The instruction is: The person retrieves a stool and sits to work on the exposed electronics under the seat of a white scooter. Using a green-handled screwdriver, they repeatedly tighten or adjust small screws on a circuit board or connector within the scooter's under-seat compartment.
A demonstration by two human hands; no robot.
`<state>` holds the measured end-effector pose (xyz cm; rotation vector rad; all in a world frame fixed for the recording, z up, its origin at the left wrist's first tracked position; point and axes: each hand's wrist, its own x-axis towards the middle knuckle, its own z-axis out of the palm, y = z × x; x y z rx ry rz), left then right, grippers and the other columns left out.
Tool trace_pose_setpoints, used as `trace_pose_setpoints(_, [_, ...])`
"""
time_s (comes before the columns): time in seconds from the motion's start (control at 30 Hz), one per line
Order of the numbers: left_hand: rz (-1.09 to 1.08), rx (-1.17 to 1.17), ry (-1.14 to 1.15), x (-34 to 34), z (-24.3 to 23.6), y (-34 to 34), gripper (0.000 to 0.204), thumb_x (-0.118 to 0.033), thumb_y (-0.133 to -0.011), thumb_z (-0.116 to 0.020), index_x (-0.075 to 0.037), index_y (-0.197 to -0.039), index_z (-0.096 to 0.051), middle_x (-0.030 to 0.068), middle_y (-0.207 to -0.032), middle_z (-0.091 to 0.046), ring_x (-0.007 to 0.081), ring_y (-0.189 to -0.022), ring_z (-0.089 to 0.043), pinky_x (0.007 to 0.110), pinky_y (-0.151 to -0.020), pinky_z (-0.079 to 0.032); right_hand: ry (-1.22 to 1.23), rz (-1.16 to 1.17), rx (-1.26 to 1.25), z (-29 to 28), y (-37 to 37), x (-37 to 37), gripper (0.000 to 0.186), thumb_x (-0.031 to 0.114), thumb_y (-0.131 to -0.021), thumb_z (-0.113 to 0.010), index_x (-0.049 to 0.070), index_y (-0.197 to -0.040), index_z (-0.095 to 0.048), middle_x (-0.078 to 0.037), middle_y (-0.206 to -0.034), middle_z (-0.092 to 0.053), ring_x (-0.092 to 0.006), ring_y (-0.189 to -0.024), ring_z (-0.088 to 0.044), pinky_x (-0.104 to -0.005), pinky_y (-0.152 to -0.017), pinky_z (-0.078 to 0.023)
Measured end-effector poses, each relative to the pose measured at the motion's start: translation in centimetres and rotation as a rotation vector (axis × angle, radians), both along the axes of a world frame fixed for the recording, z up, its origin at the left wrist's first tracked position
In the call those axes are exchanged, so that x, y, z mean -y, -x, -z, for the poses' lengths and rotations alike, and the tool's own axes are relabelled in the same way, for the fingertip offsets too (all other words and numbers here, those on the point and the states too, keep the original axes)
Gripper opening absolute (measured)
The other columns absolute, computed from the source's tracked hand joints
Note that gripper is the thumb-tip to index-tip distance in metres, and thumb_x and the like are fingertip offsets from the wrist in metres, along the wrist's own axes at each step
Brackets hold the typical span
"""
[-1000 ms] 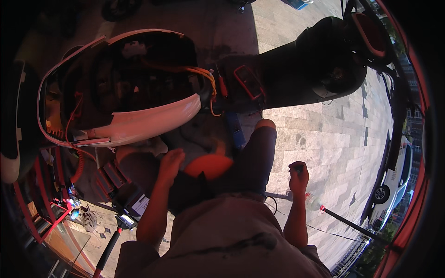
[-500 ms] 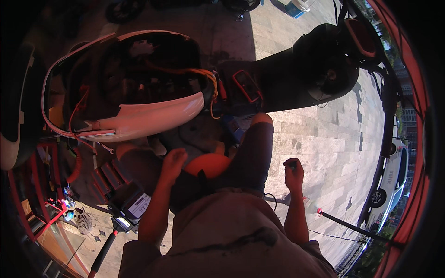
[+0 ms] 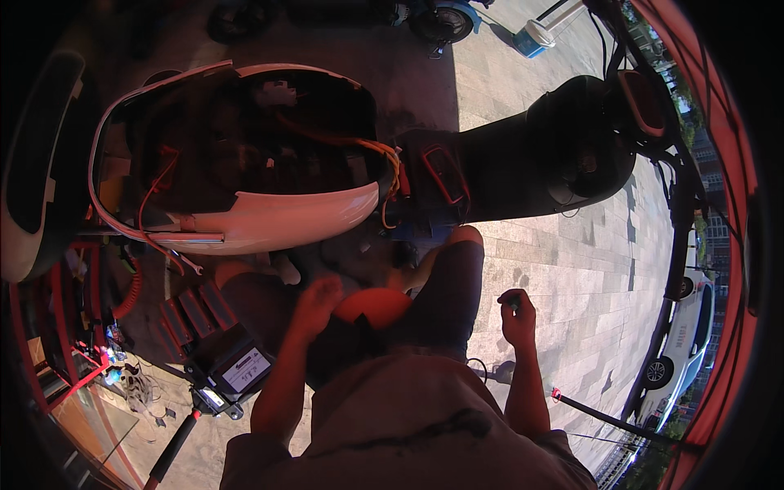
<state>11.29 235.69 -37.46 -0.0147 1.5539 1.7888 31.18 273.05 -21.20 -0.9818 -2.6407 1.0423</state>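
My left hand is raised above my left thigh, beside the round red stool seat. It is dim and blurred, so its fingers cannot be read. My right hand hangs in the air to the right of my right knee, fingers curled round something small and dark that I cannot make out. Ahead of me stands a motor scooter with its seat area uncovered. Orange wires spill over the front rim of that opening. A red-framed multimeter lies on the scooter's footboard. Neither hand touches the scooter.
A spanner sits under the scooter's left rear edge. Left of me are a dark battery-like box, a long black-and-red handle and a red rack. A white car and a blue-and-white bucket are farther off.
The head view has tilted, so the scooter sits lower and slightly right. My left hand has shifted a little right and down in the picture. My right hand stays curled in nearly the same place.
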Motion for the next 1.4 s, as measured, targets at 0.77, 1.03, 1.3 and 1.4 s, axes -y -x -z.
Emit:
trace_pose_setpoints(0.77, [0.923,-0.588,1.332,-7.4,-12.6,32.3,0.028,-0.005,-0.087,-0.064,0.000,-0.112,-0.074,0.0242,-0.120,-0.071,0.0405,-0.113,-0.070,0.048,-0.094,-0.058,0.539,-0.316,-0.406,-5.6,29.6,1.9,0.026,-0.008,-0.087,-0.058,-0.001,-0.112,-0.064,-0.012,-0.106,-0.070,-0.0163,-0.098,-0.069,-0.0265,-0.084,-0.053])
trace_pose_setpoints(1.03, [0.921,-0.491,1.323,-7.9,-5.9,32.8,0.032,-0.012,-0.087,-0.069,-0.002,-0.117,-0.075,0.0238,-0.122,-0.072,0.0371,-0.110,-0.073,0.048,-0.092,-0.060,0.348,-0.019,-0.657,-4.4,19.2,-2.7,0.019,0.002,-0.098,-0.059,-0.002,-0.117,-0.061,-0.013,-0.109,-0.069,-0.0197,-0.103,-0.066,-0.0350,-0.096,-0.052])
trace_pose_setpoints(1.3, [1.206,-0.673,1.041,-5.5,-7.0,33.4,0.028,-0.013,-0.085,-0.065,-0.005,-0.108,-0.078,0.0196,-0.111,-0.076,0.0361,-0.098,-0.074,0.048,-0.088,-0.058,0.263,0.009,-0.629,-5.5,11.6,0.0,0.020,0.000,-0.096,-0.058,-0.001,-0.115,-0.061,-0.012,-0.107,-0.070,-0.0196,-0.102,-0.066,-0.0363,-0.095,-0.053])
trace_pose_setpoints(1.4, [1.093,-0.626,1.011,-4.9,-6.3,34.1,0.028,-0.015,-0.082,-0.072,-0.010,-0.108,-0.079,0.0178,-0.105,-0.077,0.0301,-0.094,-0.074,0.044,-0.081,-0.060,0.235,-0.018,-0.682,-6.9,10.9,0.8,0.021,-0.004,-0.096,-0.056,-0.002,-0.116,-0.061,-0.012,-0.109,-0.070,-0.0184,-0.104,-0.066,-0.0336,-0.097,-0.051])
